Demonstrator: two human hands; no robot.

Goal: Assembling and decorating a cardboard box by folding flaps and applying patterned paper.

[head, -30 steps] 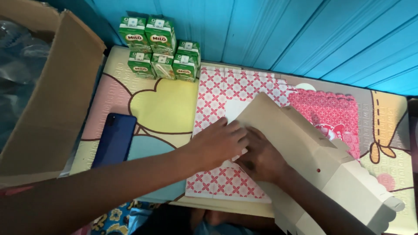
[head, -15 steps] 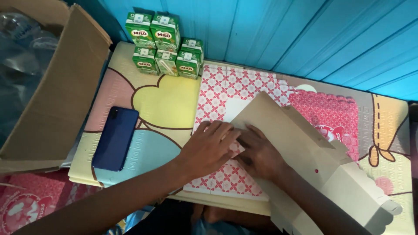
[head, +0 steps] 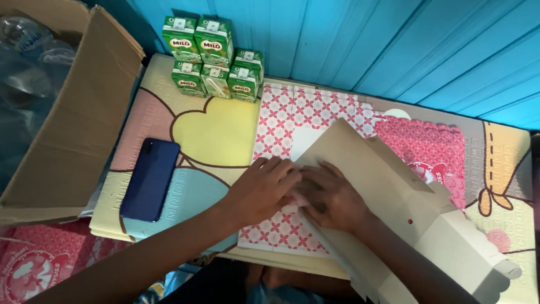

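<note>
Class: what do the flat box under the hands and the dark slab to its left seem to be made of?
Flat box: apparently thin matte paperboard, beige, with crisp fold lines, pressed by left hand and right hand. Dark slab: a phone, seemingly glossy blue plastic or glass, judging by its sheen.

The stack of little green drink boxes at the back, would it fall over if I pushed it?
Probably the top ones would. The green drink boxes stand stacked two high, so a push could topple the upper two. They look small and stiff, likely sliding easily on the smooth mat.

Matt tan cardboard box blank (head: pixel 388 191), smooth; glossy patterned paper sheet (head: pixel 292 118) beneath; embossed foam mat (head: pixel 214 132); glossy dark phone (head: pixel 149 179); rough brown corrugated carton (head: pixel 73 129); painted wooden wall (head: pixel 394 45).
</note>
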